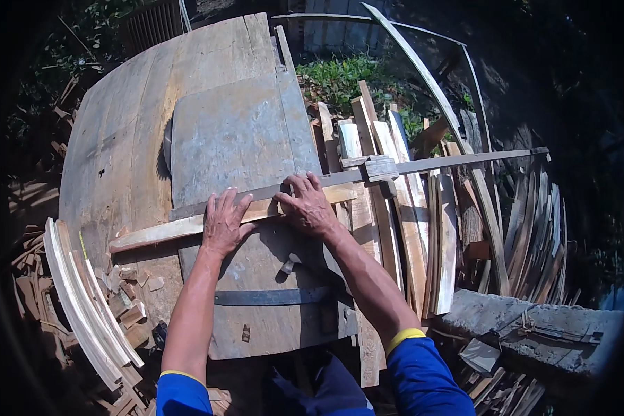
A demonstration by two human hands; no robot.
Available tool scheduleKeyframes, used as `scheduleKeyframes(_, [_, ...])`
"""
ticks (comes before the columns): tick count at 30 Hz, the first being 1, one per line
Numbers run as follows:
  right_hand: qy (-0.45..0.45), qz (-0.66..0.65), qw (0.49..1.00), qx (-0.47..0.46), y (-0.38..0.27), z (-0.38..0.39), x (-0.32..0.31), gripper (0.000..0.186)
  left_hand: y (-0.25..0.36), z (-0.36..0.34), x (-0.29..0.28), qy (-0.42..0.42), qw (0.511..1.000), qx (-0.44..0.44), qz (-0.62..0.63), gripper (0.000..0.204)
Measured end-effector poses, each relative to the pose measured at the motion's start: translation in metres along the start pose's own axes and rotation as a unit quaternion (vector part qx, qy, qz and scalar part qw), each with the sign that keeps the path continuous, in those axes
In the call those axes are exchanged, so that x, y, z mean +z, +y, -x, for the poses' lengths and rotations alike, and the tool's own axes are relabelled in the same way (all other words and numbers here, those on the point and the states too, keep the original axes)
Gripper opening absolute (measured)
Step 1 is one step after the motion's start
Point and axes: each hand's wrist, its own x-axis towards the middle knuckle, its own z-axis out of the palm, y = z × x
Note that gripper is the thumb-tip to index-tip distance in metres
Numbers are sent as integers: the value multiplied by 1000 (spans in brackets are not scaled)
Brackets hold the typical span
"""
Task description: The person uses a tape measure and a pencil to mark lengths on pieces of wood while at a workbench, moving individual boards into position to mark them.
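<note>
A long pale wooden strip (161, 234) lies across the worktable along a dark straight bar (433, 163). My left hand (222, 223) straddles the strip, its fingers over the far side and its thumb on the near side. Farther right, my right hand (308, 206) is closed over the same strip with bent fingers, the knuckles up against the bar. The undersides of both hands' fingers are hidden. Beyond the bar is a grey board (229, 139) set on the table top. At its left edge shows a dark curved thing (166, 149), perhaps part of a round saw blade.
The plank table top (125, 132) stretches away to the far left. A wooden block (380, 168) sits on the bar. Several boards (412, 229) lean at the right, and curved strips (83, 305) stand at the left. Offcuts (128, 305) lie near them; a concrete beam (534, 329) is at lower right.
</note>
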Motion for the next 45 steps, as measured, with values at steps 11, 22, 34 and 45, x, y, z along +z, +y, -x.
scheduleKeyframes(11, [-21,6,999,25,-1,8,-1,37,3,-9,-3,-12,999,34,-15,97])
scheduleKeyframes(22, [-20,-6,999,28,-2,0,-7,32,-6,-11,8,-21,998,44,-31,100])
scheduleKeyframes(34, [-64,81,992,70,12,8,-1,95,-16,-8,27,31,996,15,-80,107])
scheduleKeyframes(45, [-50,150,985,69,14,15,9,94,-16,-14,38,86,989,33,-112,105])
